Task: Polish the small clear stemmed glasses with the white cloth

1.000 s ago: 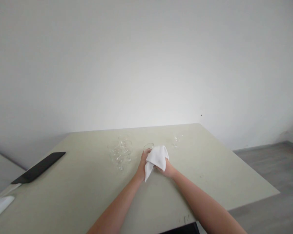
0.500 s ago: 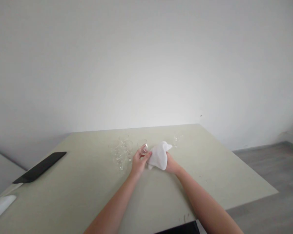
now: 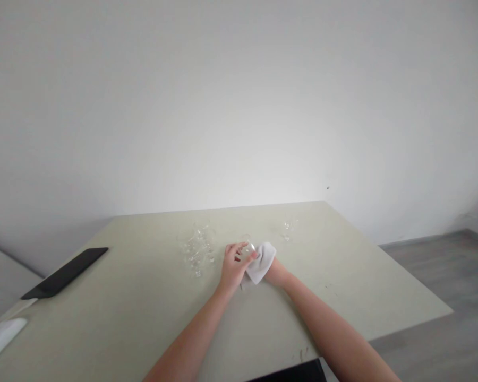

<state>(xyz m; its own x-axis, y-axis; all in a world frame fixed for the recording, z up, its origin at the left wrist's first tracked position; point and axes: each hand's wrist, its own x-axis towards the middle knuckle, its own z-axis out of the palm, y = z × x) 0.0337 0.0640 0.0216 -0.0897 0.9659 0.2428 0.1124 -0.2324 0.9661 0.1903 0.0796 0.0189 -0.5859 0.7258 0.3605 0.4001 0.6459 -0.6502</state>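
Note:
My left hand is curled around a small clear glass held over the pale table. Pressed against that glass from the right is a white cloth, bunched in my right hand, whose fingers are mostly hidden under the fabric. Both hands meet near the middle of the table.
A cluster of several clear stemmed glasses stands just left of my hands. One more clear glass stands alone at the back right. A flat black object lies at the left, a white folded cloth at the lower left edge.
The cloth has dropped lower and bunched smaller beside the glass. My left hand shifted its hold and turned the glass.

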